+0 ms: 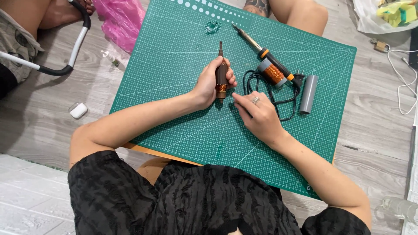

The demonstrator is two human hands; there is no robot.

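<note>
The motor armature [222, 75], a dark brown cylinder with a copper-coloured band near its lower end and a thin shaft sticking out of the top, lies with its long axis running almost straight away from the person, shaft tip pointing to the far edge of the green cutting mat [174, 65]. It sits near the middle of the mat, held just above or on the surface; which one cannot be told. The left hand [209, 82] wraps it from the left, its grip closed around the body with fingers curled over the top. The right hand [257, 113], a ring on one finger, sits just to the right, its fingertips pinched together close to the copper end; whether they hold a fine wire cannot be told.

Just right of the hands lie a spool of copper wire [273, 72], a soldering iron [265, 54] lying diagonally with its tip toward the far left, its coiled black cord [265, 93], and a grey tube [308, 94]. Off the mat, on the wooden floor [374, 126], are a pink plastic bag [122, 21], a small white case [78, 110] and a white cable [405, 82]. Another person's legs show at the far edge.
</note>
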